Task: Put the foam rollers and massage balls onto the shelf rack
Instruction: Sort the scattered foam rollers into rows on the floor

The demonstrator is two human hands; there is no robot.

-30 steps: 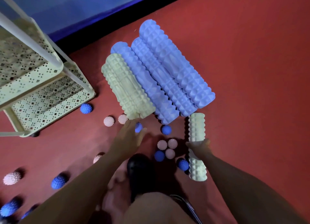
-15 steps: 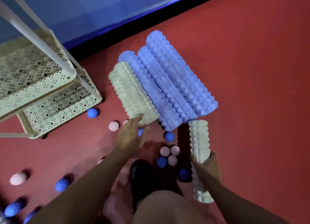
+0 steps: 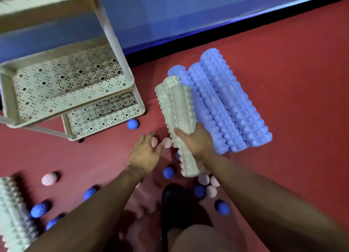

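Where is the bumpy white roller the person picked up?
In the head view's middle, the right hand grips the white roller, just left of the blue rollers.

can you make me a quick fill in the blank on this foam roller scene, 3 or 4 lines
1. The right hand grips a pale ____ roller.
2. The left hand hangs open and holds ____.
3. Three long rollers of the colour ____ lie side by side on the red floor.
4. The shelf rack stands to the ____ of those rollers.

Missing words: foam; nothing; blue; left
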